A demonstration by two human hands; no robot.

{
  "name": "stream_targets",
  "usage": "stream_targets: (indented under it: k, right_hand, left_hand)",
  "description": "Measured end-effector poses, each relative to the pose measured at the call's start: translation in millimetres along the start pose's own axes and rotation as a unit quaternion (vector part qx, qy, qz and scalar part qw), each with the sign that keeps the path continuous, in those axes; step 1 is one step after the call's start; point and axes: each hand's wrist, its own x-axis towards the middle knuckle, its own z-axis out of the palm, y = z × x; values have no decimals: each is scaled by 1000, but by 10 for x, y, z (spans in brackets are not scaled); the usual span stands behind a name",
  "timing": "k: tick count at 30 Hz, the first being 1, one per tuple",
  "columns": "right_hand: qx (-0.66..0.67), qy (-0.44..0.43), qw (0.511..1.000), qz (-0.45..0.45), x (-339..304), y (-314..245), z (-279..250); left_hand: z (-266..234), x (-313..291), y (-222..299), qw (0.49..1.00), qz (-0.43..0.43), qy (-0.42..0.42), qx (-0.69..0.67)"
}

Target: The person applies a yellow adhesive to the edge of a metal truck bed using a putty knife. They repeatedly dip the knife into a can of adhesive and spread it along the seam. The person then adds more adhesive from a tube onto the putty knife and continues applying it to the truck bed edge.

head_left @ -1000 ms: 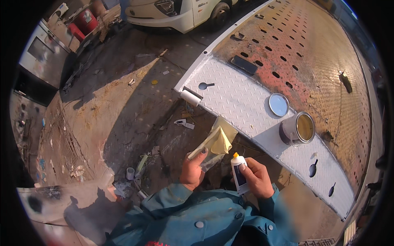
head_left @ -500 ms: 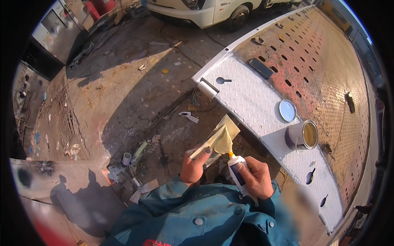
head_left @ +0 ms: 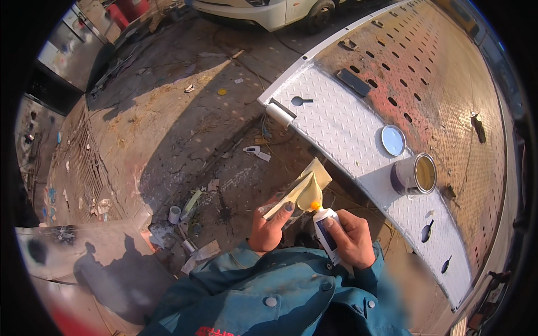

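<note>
My left hand [head_left: 268, 231] grips a flat, putty-coated board [head_left: 318, 169], thumb on top. A thick cream-yellow mound of putty [head_left: 307, 196] lies on it, and something clear like plastic film shows beneath. What the board is made of, I cannot tell. Closed around a white and dark-blue squeeze tube [head_left: 326, 231], my right hand [head_left: 354, 239] presses the tube with its thumb. The tube's nozzle points up at the putty's near edge, where a blob of orange paste [head_left: 315, 206] sits. Both hands are in front of my teal jacket.
To the right runs a silver-painted tread-plate ramp [head_left: 336, 131] with slotted holes. On it stand an open can [head_left: 413, 173] and a pale-blue lid [head_left: 393, 140]; a dark block [head_left: 353, 82] lies farther up. Litter and a white cup [head_left: 174, 213] lie on the ground. A white truck [head_left: 263, 12] is beyond.
More orange paste has come out at the tube's nozzle onto the putty. The nozzle and board remain close together; both hands keep their holds. The view has shifted slightly.
</note>
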Motion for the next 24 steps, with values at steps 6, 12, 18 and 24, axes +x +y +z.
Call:
stream_targets:
  k: [6,12,18,24]
  right_hand:
    - [-40,19,999,-11,-14,30,-65]
    - [-41,42,998,-5,-28,43,-141]
    - [-65,50,997,10,-33,11,-259]
    - [-49,67,997,4,-54,46,-328]
  left_hand:
    - [49,30,-65,1000,-11,-4,-1]
    - [170,86,-8,995,62,-9,72]
    - [269,142,60,974,147,-38,171]
    - [319,177,30,950,196,-65,233]
